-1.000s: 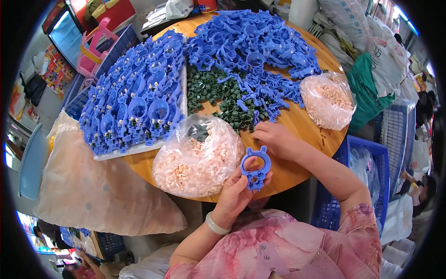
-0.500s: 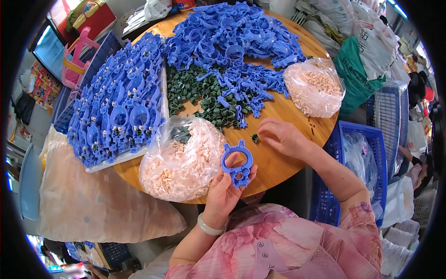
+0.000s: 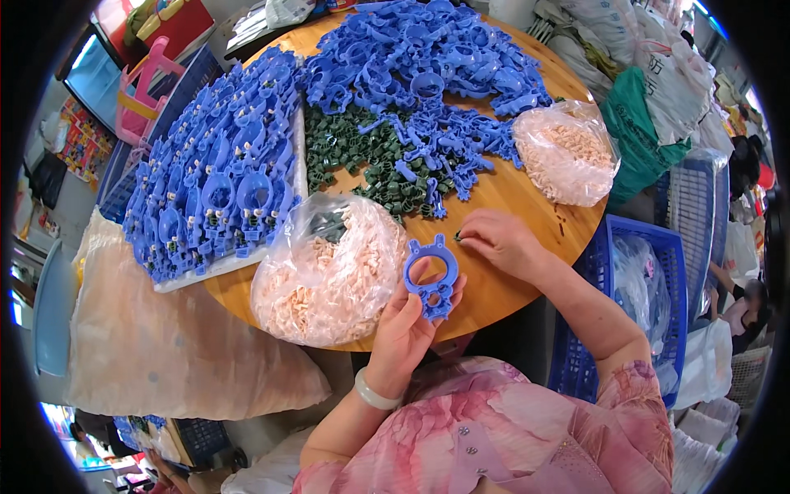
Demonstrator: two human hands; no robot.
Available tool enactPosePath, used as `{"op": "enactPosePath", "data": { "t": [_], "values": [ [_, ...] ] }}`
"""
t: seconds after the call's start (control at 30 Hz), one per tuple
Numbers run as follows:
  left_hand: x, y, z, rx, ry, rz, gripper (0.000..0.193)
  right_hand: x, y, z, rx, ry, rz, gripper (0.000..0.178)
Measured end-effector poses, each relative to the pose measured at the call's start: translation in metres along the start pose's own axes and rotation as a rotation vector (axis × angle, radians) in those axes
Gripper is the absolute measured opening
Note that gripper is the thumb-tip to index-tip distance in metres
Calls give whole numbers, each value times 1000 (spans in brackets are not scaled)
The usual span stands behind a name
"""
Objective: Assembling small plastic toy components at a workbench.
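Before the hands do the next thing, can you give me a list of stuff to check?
1. Left hand has the blue ring frame: ok, gripped near its lower end.
2. Frame's ear-like tabs point away from the person: ok.
3. Right hand at a small green piece: ok, it's by the fingertips.
4. Green piece pinched tight: cannot tell, it's tiny and partly hidden.
5. Gap between frame and right hand: ok, they're apart.
6. Bag of pale pieces beside the left hand: ok.
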State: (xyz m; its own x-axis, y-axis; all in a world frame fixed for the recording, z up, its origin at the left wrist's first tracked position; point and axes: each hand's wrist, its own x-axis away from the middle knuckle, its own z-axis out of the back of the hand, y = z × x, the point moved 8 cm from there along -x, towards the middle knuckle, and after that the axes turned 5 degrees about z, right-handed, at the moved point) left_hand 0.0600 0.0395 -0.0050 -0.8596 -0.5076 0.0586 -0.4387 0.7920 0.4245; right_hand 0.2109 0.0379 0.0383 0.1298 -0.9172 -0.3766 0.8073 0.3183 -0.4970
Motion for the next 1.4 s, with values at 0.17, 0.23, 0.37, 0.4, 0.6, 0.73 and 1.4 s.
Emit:
{"op": "enactPosePath", "data": {
  "t": [0.17, 0.23, 0.37, 0.4, 0.6, 0.73, 1.4],
  "values": [
    [-4, -2, 0, -8, 49, -6, 45, 11, -36, 42, -309, 334, -100, 8],
    [-6, -6, 3, 50, 71, 3, 47, 16, -65, 44, -206, 323, 16, 11],
    [-10, -11, 0, 30, 118, 19, 51, 25, -86, 35, 13, 307, 98, 16],
    [-11, -10, -3, 6, 111, 0, 53, 27, -88, 35, 79, 316, 109, 17],
    [-16, -8, -14, -59, 43, -73, 58, 31, -91, 36, 108, 332, 106, 18],
    [-18, -8, -14, -93, 36, -110, 61, 33, -90, 35, 107, 323, 88, 18],
    [-23, -17, -6, -17, -81, 21, 52, 20, -71, 48, -241, 251, -37, 8]
  ]
}}
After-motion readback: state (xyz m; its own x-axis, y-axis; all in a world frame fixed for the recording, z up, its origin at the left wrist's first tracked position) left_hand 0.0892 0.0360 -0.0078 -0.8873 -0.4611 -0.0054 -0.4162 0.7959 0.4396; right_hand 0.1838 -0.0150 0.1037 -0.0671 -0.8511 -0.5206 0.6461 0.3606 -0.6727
